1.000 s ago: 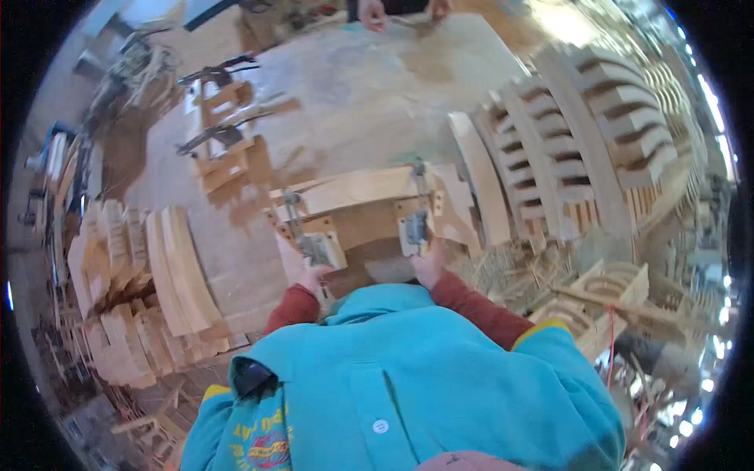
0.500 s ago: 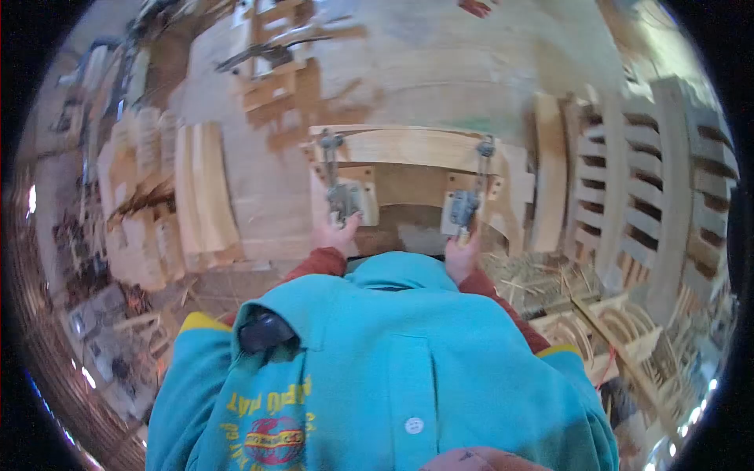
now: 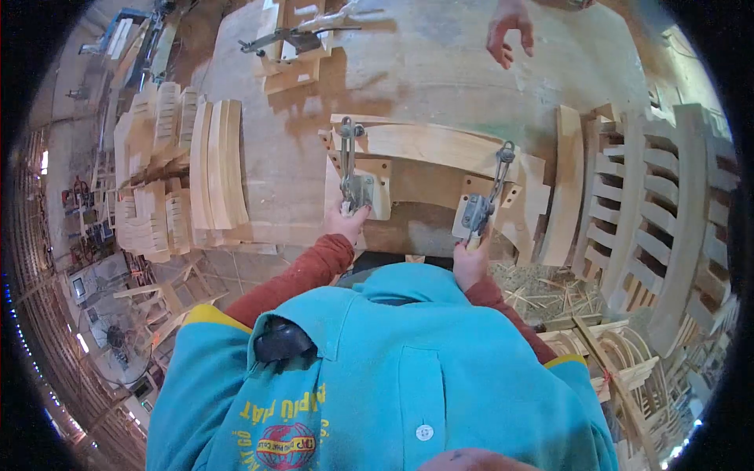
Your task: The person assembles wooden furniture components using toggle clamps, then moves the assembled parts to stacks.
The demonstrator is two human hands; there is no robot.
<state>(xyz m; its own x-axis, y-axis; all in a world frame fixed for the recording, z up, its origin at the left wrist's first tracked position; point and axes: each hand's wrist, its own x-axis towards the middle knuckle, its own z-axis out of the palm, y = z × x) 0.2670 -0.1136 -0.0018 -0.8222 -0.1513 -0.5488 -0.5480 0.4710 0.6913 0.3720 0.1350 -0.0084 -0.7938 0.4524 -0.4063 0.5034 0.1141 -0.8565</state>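
My left hand (image 3: 344,225) is closed around the handle of a metal toggle clamp (image 3: 362,188), mounted on a plywood block at the left of a wooden jig (image 3: 534,188). Its twin, another metal toggle clamp (image 3: 474,212), has its handle in my right hand (image 3: 471,263), whose fingers are wrapped round it. Both clamp arms reach forward to a curved wooden piece (image 3: 424,147) lying along the jig's far side. My palms hide parts of the handles.
Across the table (image 3: 440,71), another person's hand (image 3: 509,35) hangs at the top. A second jig with clamps (image 3: 294,55) lies at far left. Curved wooden slats (image 3: 220,165) are stacked at left, and more shaped wooden parts (image 3: 656,196) at right.
The view has shifted, and the jig appears slightly further right. The other person's hand has come further into view at the top. My hands stay on both clamp handles.
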